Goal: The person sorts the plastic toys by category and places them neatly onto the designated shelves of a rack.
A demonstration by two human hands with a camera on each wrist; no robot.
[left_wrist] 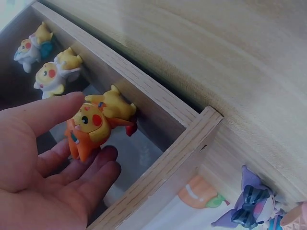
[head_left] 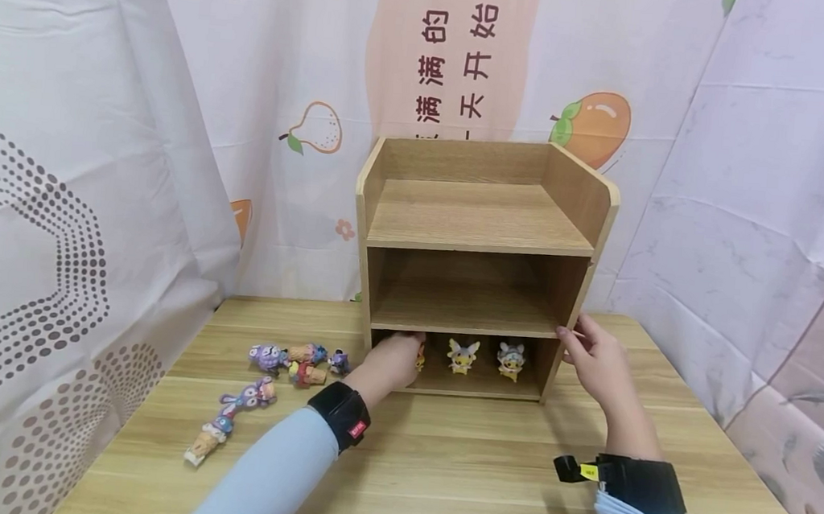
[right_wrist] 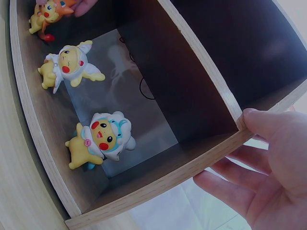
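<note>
Count as observed. One wooden shelf unit [head_left: 484, 214] with three tiers stands on one desk [head_left: 439, 469]. Three yellow figurines occupy the bottom tier: one in orange costume [left_wrist: 91, 129], one in white costume [head_left: 462, 355], one in white-and-blue costume [head_left: 510, 360]. Loose figurines on the desk [head_left: 288, 358]: about six, in two clusters; exact number unclear. Two hands in view: left hand [head_left: 392, 362], right hand [head_left: 596, 364].

Left of my shelf, a cluster of purple and ice-cream-cone figurines [head_left: 298, 359] lies on the wooden worktop [head_left: 454, 462]; two more [head_left: 228, 418] lie nearer me. A fruit-printed curtain [head_left: 310, 79] hangs behind.
</note>
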